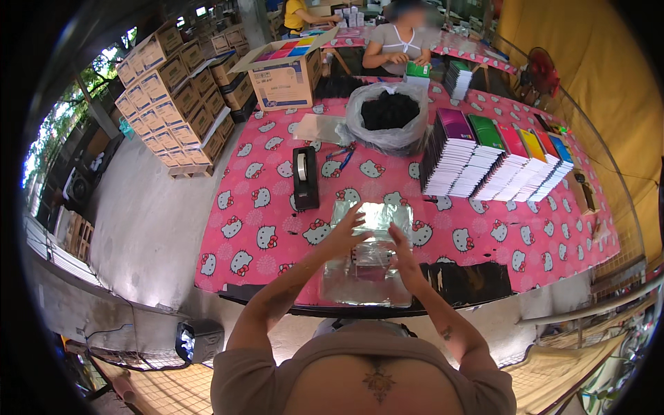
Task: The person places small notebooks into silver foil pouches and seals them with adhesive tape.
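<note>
Since the stack of clear shiny plastic sleeves (pixel 368 259) lies low centre on the pink patterned counter (pixel 263 207), left hand (pixel 344 234) and right hand (pixel 401 250) press it, fingers spread flat, gripping nothing.

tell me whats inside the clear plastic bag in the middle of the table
The clear plastic bag stands open on the pink tablecloth, filled with a dark, black mass. What that mass is made of cannot be told, and anything beneath its top layer is covered.

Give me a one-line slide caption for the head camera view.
Left hand and right hand rest on clear plastic bags atop a pink table.
</note>
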`<state>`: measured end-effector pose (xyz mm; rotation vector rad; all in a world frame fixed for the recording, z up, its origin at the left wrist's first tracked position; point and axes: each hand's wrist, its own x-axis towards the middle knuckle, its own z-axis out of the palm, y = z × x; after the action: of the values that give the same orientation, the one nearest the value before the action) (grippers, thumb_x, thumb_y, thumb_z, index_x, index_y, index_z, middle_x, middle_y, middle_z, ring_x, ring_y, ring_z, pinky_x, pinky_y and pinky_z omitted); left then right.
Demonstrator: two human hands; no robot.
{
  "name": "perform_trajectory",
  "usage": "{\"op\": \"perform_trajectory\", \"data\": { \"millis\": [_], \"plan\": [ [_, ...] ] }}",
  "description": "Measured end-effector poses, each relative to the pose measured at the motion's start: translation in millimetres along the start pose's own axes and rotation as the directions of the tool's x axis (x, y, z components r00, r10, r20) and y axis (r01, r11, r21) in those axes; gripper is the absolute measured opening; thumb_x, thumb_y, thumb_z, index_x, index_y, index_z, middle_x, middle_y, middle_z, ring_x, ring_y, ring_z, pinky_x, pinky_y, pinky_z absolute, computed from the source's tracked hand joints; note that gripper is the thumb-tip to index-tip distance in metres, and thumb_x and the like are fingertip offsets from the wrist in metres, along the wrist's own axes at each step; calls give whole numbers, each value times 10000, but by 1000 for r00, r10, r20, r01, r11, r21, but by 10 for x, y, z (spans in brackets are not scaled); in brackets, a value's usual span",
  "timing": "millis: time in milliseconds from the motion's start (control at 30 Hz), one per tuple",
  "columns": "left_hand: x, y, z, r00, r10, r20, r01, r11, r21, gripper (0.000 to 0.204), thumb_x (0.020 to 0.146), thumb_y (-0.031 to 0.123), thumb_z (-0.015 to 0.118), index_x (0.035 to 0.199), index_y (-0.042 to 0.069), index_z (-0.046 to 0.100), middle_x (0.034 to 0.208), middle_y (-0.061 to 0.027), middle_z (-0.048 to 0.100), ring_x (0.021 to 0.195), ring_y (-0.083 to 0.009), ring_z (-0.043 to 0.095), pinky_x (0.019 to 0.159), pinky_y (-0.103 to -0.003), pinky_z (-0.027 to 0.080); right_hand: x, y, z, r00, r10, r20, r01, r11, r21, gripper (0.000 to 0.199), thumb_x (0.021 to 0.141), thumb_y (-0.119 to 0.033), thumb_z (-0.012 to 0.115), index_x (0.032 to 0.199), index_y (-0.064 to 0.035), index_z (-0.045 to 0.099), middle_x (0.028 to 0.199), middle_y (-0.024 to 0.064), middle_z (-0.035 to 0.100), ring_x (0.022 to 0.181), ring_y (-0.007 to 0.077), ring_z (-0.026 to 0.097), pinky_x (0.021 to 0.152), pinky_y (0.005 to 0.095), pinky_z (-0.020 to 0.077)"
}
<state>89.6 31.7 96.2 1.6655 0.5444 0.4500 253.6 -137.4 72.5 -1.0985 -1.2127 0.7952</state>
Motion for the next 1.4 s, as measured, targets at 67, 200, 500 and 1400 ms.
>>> {"op": "perform_trajectory", "data": {
  "millis": [67,200,500,1400],
  "plan": [
    [-46,-150,-98,987,-137,90,150,975,-162,769,861,314,780,1460,10,405,1339,-169,531,1190,-221,530,955,-345,458,75,165,4,967,154,-206,-132,985,114,342,942,-179,672,1257,-48,647,1475,128,383,1308,211,452,993,367,461],
    [-129,-175,-102,978,-78,195,88,995,-43,472,912,234,737,1318,35,602,984,-43,680,860,-78,593,709,-240,492,329,75,-90,897,438,64,-423,890,-168,242,894,-24,666,1135,-15,638,1269,62,542,1075,140,572,883,250,477],
    [-361,-47,-34,979,162,123,-185,961,204,413,906,195,727,1289,65,644,1127,-71,689,975,-131,624,843,-328,519,293,-307,-94,935,142,324,-97,984,-152,1002,737,-288,870,1512,-91,266,1462,163,463,1335,307,460,1121,434,341],
    [-11,43,65,977,-185,108,152,953,263,237,890,263,711,909,34,656,754,-47,662,708,-131,618,642,-317,494,143,54,-8,978,203,-53,-210,954,-214,422,836,-98,771,1211,-53,581,1050,48,647,964,115,593,863,292,495]
  ]
}}
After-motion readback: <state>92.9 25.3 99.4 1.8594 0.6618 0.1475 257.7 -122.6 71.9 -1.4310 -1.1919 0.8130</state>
